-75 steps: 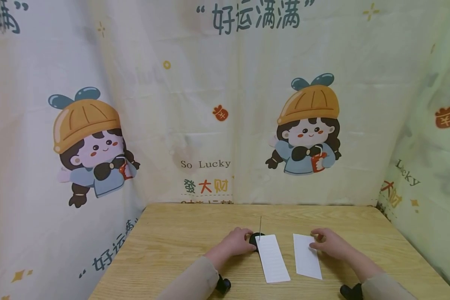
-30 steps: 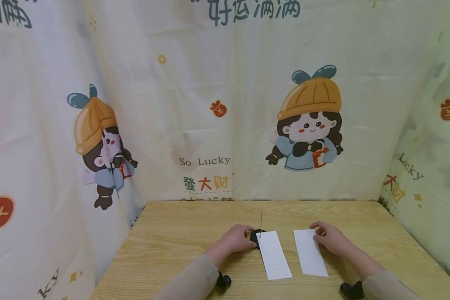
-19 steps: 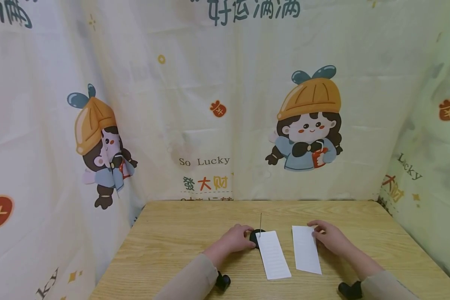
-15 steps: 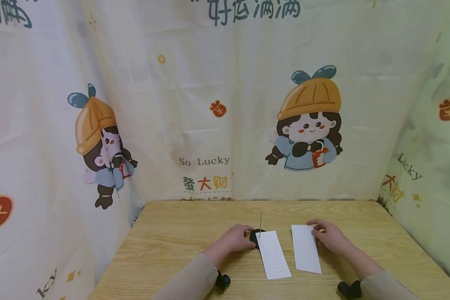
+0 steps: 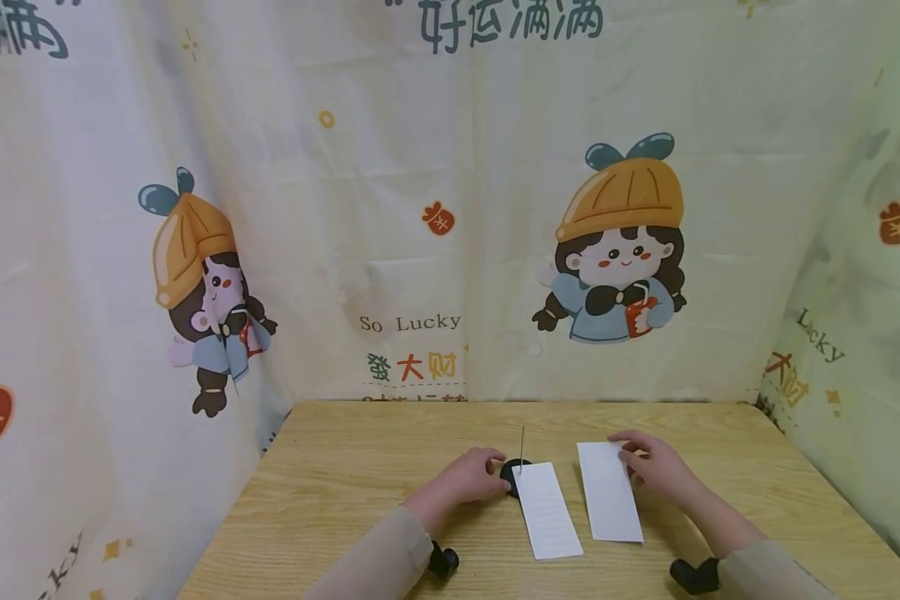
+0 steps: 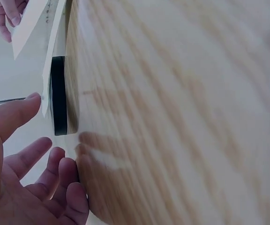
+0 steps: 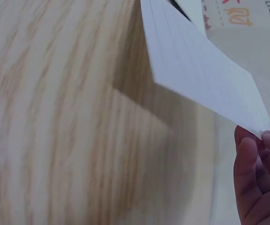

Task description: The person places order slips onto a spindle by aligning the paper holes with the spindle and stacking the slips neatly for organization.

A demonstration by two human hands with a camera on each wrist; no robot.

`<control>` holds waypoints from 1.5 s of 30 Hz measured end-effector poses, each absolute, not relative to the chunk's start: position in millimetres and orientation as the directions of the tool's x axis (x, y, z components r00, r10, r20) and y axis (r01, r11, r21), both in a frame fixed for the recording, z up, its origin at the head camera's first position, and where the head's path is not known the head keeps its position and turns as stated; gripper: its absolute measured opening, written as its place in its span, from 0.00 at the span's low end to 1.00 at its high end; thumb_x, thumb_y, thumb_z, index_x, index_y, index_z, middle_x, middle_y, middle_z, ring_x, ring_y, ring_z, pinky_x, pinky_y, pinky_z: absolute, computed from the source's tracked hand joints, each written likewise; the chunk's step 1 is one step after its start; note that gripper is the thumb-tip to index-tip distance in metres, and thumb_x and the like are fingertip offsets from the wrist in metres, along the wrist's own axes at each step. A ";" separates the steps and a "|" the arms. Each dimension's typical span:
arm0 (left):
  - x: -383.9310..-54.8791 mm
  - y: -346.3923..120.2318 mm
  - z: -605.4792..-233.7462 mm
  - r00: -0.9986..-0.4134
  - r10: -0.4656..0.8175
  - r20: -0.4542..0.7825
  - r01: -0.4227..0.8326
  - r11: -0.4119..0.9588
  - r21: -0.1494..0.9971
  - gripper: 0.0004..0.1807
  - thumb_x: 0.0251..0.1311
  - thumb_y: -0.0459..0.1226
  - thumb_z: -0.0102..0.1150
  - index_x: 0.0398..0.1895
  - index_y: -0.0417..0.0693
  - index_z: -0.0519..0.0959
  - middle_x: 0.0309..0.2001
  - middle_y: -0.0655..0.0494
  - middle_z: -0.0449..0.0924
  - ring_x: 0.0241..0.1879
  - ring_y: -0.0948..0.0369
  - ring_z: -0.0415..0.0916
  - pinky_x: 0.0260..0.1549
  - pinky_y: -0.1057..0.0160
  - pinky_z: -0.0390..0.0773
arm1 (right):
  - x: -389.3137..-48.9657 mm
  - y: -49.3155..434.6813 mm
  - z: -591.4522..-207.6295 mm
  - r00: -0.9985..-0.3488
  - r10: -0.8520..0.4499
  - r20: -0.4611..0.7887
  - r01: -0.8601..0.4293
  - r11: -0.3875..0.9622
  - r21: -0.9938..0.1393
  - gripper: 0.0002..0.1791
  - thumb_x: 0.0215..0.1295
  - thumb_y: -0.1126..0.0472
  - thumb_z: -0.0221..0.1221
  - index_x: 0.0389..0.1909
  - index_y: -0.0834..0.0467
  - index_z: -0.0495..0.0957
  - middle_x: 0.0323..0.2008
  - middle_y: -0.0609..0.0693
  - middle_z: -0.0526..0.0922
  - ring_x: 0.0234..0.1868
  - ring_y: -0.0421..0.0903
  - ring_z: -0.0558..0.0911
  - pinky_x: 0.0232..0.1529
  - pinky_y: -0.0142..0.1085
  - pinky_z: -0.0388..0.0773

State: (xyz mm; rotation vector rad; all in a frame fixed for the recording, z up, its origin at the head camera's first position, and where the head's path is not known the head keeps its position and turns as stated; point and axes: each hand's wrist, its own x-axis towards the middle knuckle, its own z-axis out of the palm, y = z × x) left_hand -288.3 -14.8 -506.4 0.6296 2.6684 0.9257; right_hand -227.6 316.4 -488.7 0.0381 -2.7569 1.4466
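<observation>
A thin metal spike on a round black base, a bill spike (image 5: 522, 446), stands on the table. One white lined paper slip (image 5: 549, 512) lies over part of the base, its upper-left corner at the spike. Beside the base is my left hand (image 5: 465, 477); in the left wrist view its thumb lies near the spike and its fingers are loosely bent by the black base (image 6: 59, 96), gripping nothing. My right hand (image 5: 658, 468) pinches a second paper slip (image 5: 611, 493) by its upper-right corner. That slip (image 7: 200, 70) is tilted above the wood, casting a shadow.
The wooden table (image 5: 360, 450) ends at a printed cloth curtain (image 5: 405, 275) behind and at both sides. Black wrist-mounted devices (image 5: 444, 561) show under both forearms.
My right hand has carried its slip away from me and slightly left, nearer the spike. The left hand and the slip at the spike stay about where they were.
</observation>
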 end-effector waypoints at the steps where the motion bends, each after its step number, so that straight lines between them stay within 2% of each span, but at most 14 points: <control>1: -288.4 -15.2 -506.4 -0.876 0.474 -0.090 0.314 0.702 0.639 0.27 0.56 0.44 0.71 0.59 0.49 0.78 0.40 0.55 0.76 0.36 0.60 0.71 0.40 0.56 0.74 | -227.2 315.4 -487.0 -0.999 -0.008 0.035 -0.033 0.565 -0.824 0.18 0.72 0.69 0.54 0.61 0.64 0.73 0.42 0.57 0.77 0.31 0.49 0.77 0.28 0.41 0.79; 7: -286.0 -18.0 -502.6 -0.870 0.489 -0.062 0.323 0.661 0.677 0.25 0.58 0.43 0.70 0.58 0.48 0.78 0.40 0.57 0.77 0.36 0.60 0.72 0.38 0.57 0.75 | -225.3 310.3 -479.5 -0.999 -0.006 0.054 -0.049 0.557 -0.829 0.18 0.72 0.69 0.54 0.61 0.64 0.73 0.43 0.58 0.76 0.32 0.49 0.77 0.30 0.42 0.80; 13: -280.3 -21.5 -489.9 -0.887 0.460 -0.048 0.286 0.627 0.725 0.23 0.62 0.45 0.66 0.59 0.49 0.78 0.43 0.57 0.76 0.34 0.60 0.72 0.32 0.58 0.73 | -226.7 308.1 -476.3 -0.995 -0.029 0.100 -0.101 0.519 -0.849 0.18 0.73 0.67 0.55 0.62 0.64 0.73 0.42 0.58 0.76 0.30 0.49 0.77 0.29 0.43 0.80; 21: -279.2 -21.8 -479.5 -0.902 0.431 0.013 0.297 0.597 0.745 0.21 0.66 0.47 0.61 0.59 0.50 0.78 0.42 0.62 0.75 0.39 0.61 0.72 0.33 0.59 0.73 | -229.0 297.4 -467.1 -0.991 -0.036 0.132 -0.133 0.495 -0.859 0.18 0.72 0.64 0.57 0.61 0.62 0.74 0.40 0.57 0.76 0.28 0.50 0.78 0.31 0.43 0.80; 29: -276.8 -16.9 -468.8 -0.907 0.418 0.046 0.302 0.569 0.765 0.21 0.67 0.51 0.59 0.59 0.53 0.78 0.40 0.67 0.74 0.40 0.63 0.72 0.33 0.61 0.74 | -233.9 279.0 -454.7 -0.988 -0.030 0.153 -0.149 0.483 -0.863 0.18 0.73 0.65 0.55 0.61 0.62 0.74 0.38 0.57 0.75 0.28 0.49 0.78 0.31 0.42 0.81; 38: -271.1 -13.0 -456.2 -0.923 0.377 0.079 0.278 0.511 0.814 0.17 0.67 0.51 0.59 0.56 0.60 0.80 0.39 0.66 0.74 0.37 0.63 0.71 0.30 0.61 0.73 | -236.7 257.0 -440.5 -0.988 -0.020 0.155 -0.149 0.418 -0.896 0.18 0.73 0.65 0.54 0.62 0.60 0.73 0.42 0.59 0.74 0.32 0.51 0.79 0.35 0.43 0.81; 45: -268.9 -9.9 -450.7 -0.923 0.375 0.088 0.280 0.496 0.822 0.18 0.68 0.52 0.57 0.55 0.57 0.80 0.40 0.65 0.75 0.39 0.63 0.73 0.31 0.60 0.74 | -238.6 242.5 -439.7 -0.989 -0.026 0.143 -0.141 0.399 -0.906 0.17 0.73 0.65 0.54 0.61 0.60 0.75 0.42 0.59 0.74 0.31 0.50 0.79 0.35 0.43 0.81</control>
